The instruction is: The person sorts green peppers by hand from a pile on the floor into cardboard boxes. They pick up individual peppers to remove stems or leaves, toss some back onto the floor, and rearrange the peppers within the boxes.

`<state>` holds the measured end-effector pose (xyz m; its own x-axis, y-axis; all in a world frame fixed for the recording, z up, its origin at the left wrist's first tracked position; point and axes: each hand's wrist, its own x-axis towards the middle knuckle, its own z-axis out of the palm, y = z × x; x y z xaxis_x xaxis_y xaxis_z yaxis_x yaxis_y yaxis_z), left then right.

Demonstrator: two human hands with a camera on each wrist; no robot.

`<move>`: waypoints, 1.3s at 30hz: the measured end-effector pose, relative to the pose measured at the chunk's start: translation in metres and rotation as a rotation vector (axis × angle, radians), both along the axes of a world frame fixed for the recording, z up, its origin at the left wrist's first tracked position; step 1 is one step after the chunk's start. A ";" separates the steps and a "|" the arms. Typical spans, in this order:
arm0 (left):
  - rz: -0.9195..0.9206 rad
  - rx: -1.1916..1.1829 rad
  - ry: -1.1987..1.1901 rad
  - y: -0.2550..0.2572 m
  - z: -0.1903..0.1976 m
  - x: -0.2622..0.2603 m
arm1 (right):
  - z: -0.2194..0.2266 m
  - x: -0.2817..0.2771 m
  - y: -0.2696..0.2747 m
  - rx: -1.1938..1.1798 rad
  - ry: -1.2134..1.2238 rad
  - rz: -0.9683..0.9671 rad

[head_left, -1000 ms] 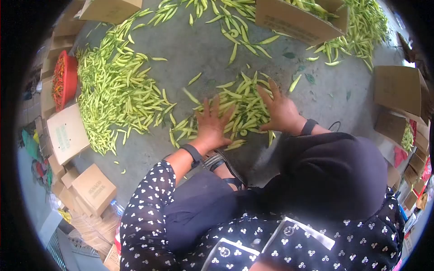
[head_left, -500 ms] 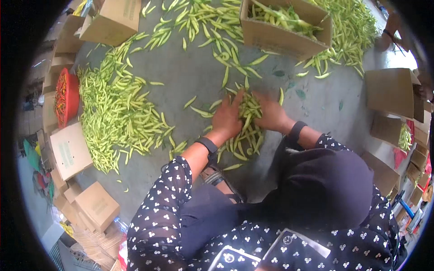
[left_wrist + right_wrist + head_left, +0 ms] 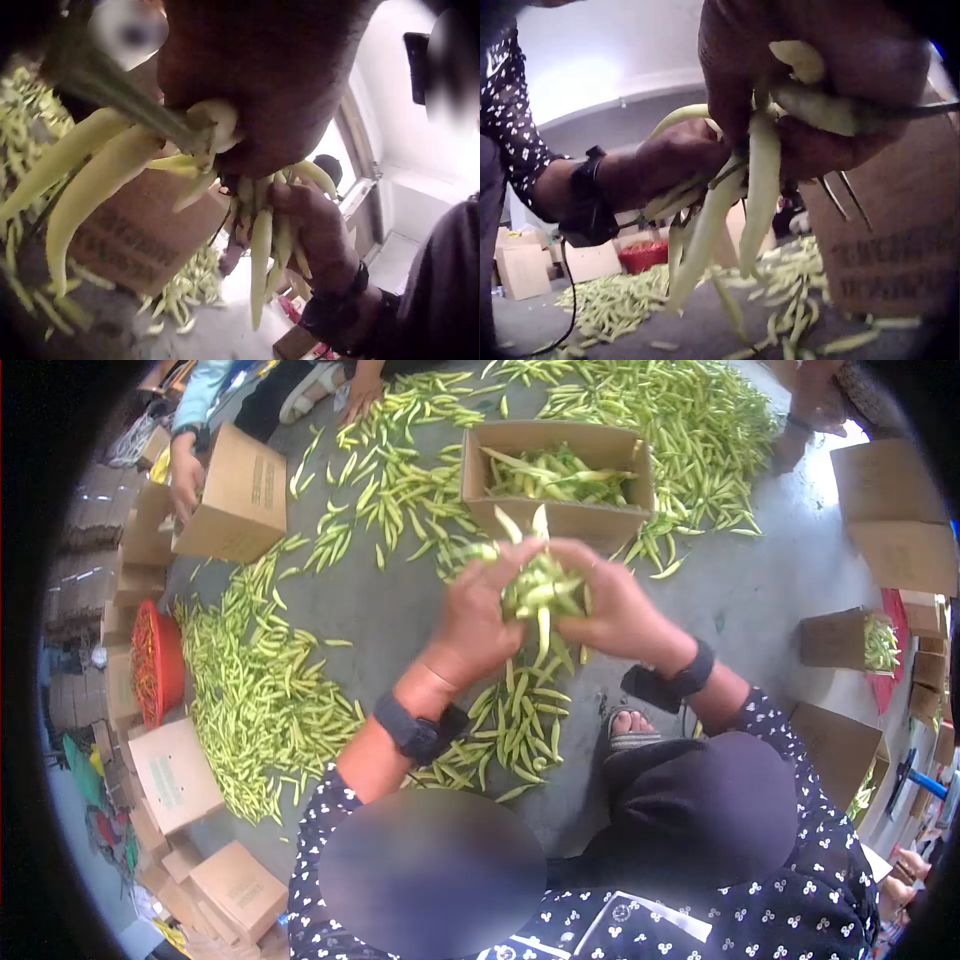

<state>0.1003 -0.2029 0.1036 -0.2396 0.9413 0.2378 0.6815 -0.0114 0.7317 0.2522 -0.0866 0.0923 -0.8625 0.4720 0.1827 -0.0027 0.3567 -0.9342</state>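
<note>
Two hands: left hand (image 3: 478,622) and right hand (image 3: 612,612) are cupped together, fingers curled round one bunch of peppers (image 3: 541,586), lifted off the floor and held just in front of the open box

Bunch: yellow-green, long, loads of tips dangling out below the palms, pretty clear in the wrist views (image 3: 261,251)

Under the hands: small leftover pile (image 3: 510,720) on the concrete floor (image 3: 400,620), by a sandalled foot (image 3: 630,728)

Risk: grip looks loose at the bottom, so I reckon a few peppers slip out and land short of the box if the hands tilt or spread

Open box (image 3: 560,475): just beyond the hands, already partly filled with peppers; dangling ends could catch on the near wall and spill

Left side: big heap (image 3: 250,680) spread over the floor, red basket (image 3: 155,660) at its edge, shut cartons (image 3: 175,775) nearby

Far: more peppers behind the box, another person's hand on a carton (image 3: 235,495)
</note>
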 end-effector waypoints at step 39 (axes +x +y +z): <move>-0.109 -0.192 0.408 0.127 0.007 -0.038 | -0.021 0.068 0.099 -1.732 0.608 -0.049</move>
<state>0.0628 -0.0758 0.1107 -0.0600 0.9920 0.1109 0.9165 0.0107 0.3998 0.3200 0.0126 0.0709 -0.8519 0.4683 -0.2344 -0.4623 -0.8828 -0.0836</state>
